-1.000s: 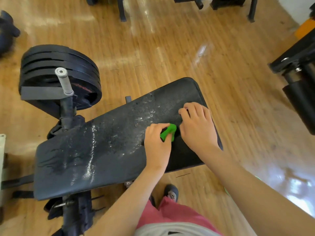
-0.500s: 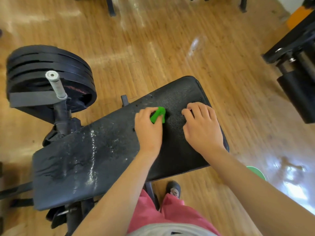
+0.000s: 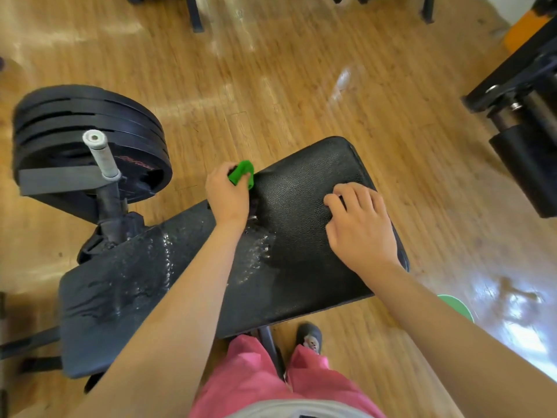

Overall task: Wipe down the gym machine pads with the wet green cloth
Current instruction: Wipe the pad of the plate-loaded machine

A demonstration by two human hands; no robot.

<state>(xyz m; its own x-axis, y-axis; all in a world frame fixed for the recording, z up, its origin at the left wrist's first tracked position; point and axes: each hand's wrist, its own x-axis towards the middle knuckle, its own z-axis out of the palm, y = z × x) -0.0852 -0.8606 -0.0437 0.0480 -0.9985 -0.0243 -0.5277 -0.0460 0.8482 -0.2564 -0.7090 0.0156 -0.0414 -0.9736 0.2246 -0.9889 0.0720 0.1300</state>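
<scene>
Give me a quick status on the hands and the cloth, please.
Left hand grips cloth at far edge of pad. Right hand rests on pad. Nothing blocks the wipe.

I see the pad [image 3: 304, 215] as black grained leatherette — dull where dry, glistening with wet streaks toward its left. The cloth [image 3: 240, 174] looks soft, bright green fabric. The floor [image 3: 301, 86] is glossy varnished wood; the plates [image 3: 75, 122] matt black.
</scene>
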